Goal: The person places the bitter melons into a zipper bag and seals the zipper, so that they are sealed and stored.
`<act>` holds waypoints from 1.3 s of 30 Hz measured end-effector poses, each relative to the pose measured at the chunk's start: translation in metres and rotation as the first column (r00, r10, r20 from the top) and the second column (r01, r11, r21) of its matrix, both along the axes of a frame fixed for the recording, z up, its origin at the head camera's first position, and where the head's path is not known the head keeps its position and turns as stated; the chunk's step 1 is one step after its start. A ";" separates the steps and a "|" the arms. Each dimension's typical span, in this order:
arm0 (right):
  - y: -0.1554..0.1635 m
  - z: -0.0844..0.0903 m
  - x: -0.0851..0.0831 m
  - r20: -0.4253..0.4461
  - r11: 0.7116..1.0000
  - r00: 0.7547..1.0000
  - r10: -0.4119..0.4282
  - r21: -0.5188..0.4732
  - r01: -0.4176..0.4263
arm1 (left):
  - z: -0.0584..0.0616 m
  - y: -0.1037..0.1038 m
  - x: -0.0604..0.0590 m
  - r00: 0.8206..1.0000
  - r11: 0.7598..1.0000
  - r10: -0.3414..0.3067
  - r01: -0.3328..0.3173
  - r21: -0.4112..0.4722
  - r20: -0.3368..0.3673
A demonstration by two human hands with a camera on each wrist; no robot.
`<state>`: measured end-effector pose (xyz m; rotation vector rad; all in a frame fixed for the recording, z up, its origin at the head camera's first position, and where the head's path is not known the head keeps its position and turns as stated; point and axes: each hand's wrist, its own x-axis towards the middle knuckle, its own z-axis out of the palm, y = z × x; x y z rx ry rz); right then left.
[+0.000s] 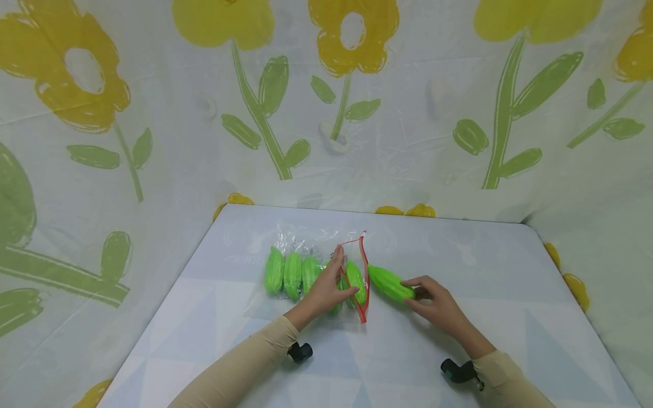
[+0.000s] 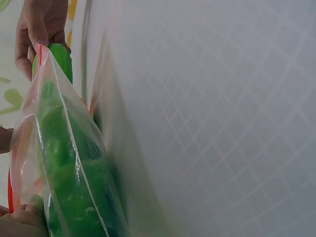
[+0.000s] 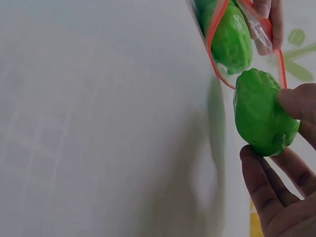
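Note:
A clear zip bag (image 1: 363,314) with a red-edged mouth lies on the table, its opening facing right. Several bright green ribbed bitter melons (image 1: 274,271) lie side by side inside. My left hand (image 1: 326,286) holds the bag's upper layer near the mouth, and its fingers (image 3: 276,24) show at the raised plastic edge in the right wrist view. With thumb and fingertips, my right hand (image 1: 436,303) grips the near end of another bitter melon (image 3: 261,113). That melon's far tip is right at the red mouth, close to a melon (image 3: 231,42) just inside it.
The pale patterned tabletop (image 1: 490,272) extends around the bag on all sides. Behind it hangs a white cloth (image 1: 408,158) printed with yellow flowers. Black wrist-worn cameras (image 1: 457,371) sit under both forearms.

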<state>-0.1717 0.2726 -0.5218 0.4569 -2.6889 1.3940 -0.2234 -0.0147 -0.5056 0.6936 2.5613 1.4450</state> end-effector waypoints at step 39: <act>-0.019 0.007 -0.028 -0.039 0.998 0.999 0.031 0.061 -0.029 | 0.002 0.002 0.001 1.000 1.000 0.013 -0.013 -0.026 -0.016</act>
